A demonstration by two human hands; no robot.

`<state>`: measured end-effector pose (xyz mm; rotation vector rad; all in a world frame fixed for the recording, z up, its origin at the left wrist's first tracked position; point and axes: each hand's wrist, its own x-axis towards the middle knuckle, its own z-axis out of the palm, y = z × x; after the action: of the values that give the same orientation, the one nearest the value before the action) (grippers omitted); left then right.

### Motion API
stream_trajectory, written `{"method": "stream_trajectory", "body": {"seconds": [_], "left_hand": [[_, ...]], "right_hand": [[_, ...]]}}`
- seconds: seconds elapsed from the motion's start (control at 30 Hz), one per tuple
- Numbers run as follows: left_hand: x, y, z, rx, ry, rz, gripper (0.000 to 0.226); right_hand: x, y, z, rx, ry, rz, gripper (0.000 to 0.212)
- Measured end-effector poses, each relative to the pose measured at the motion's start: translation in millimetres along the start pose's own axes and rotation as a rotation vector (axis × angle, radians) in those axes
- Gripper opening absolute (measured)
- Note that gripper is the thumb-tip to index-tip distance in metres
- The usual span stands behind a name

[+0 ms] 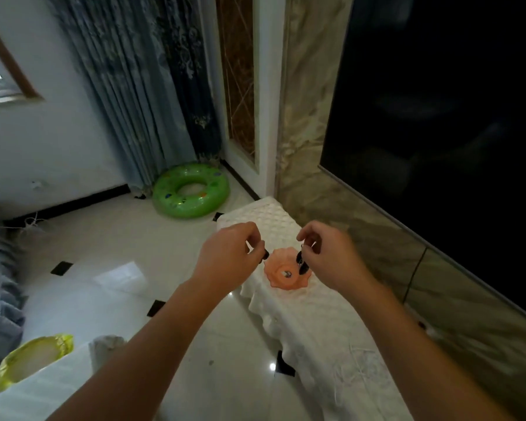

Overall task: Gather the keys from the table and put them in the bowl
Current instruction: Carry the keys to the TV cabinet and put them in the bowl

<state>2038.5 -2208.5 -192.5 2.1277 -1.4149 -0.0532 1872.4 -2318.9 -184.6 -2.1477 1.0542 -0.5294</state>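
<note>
An orange scalloped bowl (275, 279) stands on the narrow table covered with a white cloth (322, 326). A small metallic object (287, 273) lies in its middle. My right hand (328, 256) hovers over the bowl's right rim, fingers pinched on a bunch of dark-headed keys (301, 264) that dangles over the bowl. My left hand (230, 253) is just left of the bowl, fingers closed on a dark-headed key (265, 255) whose tip sticks out toward the rim.
The table runs along a marble wall under a large black screen (438, 117). A green swim ring (190, 191) lies on the glossy tiled floor by a curtain (140, 86). A yellow-green bag (31, 360) sits at lower left.
</note>
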Motion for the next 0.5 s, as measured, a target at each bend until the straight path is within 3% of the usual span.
{"method": "stream_trajectory", "body": {"seconds": [0.5], "left_hand": [[142.6, -60.4, 101.8, 0.129, -0.255, 0.013, 0.01]], "right_hand": [[163.6, 96.4, 65.9, 0.07, -0.055, 0.232, 0.018]]}}
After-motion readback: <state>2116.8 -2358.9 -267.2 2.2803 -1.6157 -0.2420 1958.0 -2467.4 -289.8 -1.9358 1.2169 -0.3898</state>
